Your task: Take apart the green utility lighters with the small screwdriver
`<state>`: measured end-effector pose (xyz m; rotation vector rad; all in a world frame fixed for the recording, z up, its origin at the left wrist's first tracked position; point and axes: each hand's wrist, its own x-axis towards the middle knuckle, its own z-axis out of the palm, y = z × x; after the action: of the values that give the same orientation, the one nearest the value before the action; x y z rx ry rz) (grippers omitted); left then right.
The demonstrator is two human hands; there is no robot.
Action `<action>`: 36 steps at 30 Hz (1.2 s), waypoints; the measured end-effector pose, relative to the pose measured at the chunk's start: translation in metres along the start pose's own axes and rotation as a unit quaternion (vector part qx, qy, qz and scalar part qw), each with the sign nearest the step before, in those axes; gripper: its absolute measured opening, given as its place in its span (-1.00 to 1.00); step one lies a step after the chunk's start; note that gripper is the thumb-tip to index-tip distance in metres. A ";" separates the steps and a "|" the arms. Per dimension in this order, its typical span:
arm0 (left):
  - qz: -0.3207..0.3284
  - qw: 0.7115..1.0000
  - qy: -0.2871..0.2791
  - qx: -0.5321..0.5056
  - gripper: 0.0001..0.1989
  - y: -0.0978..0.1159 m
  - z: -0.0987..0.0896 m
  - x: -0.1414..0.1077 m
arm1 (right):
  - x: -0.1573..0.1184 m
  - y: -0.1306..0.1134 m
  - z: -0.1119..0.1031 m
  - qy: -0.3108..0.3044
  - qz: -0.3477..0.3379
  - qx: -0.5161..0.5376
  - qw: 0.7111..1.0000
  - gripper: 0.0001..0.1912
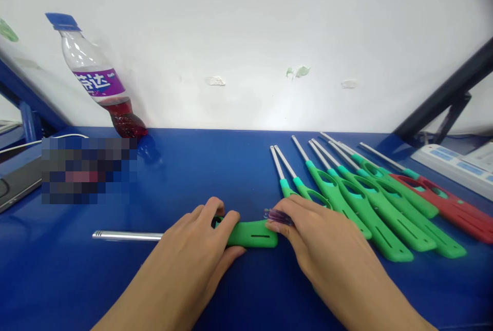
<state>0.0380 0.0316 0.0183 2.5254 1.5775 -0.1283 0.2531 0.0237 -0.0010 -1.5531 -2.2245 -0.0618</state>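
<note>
A green long-neck lighter lies crosswise on the blue table, its metal tube pointing left. My left hand is closed around its trigger end and covers the part where the tube meets the handle. Pinched between thumb and fingers of my right hand is a small purple see-through piece, mostly hidden by the fingers. It sits right by the upper corner of the handle's butt end; whether the two touch, I cannot tell. Beyond my right hand lie several more green lighters in a slanted row, with red ones at the far right.
At the back left a soda bottle with a blue cap leans in view, holding dark red drink. A blurred-out patch and a dark device are at left. A white power strip lies at right. A white wall closes the back.
</note>
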 end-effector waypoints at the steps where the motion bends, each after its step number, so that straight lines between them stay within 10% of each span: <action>1: 0.002 1.000 0.002 0.002 -0.75 0.000 0.000 0.000 | 0.000 0.000 0.000 0.000 0.000 -0.003 1.000 -0.84; 36: 0.018 0.999 0.025 0.011 -0.75 0.000 0.001 0.000 | -0.005 -0.002 -0.004 0.000 0.011 -0.020 1.000 -0.84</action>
<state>0.0374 0.0312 0.0174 2.5917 1.5571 -0.0785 0.2536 0.0169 0.0009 -1.5982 -2.2188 -0.0994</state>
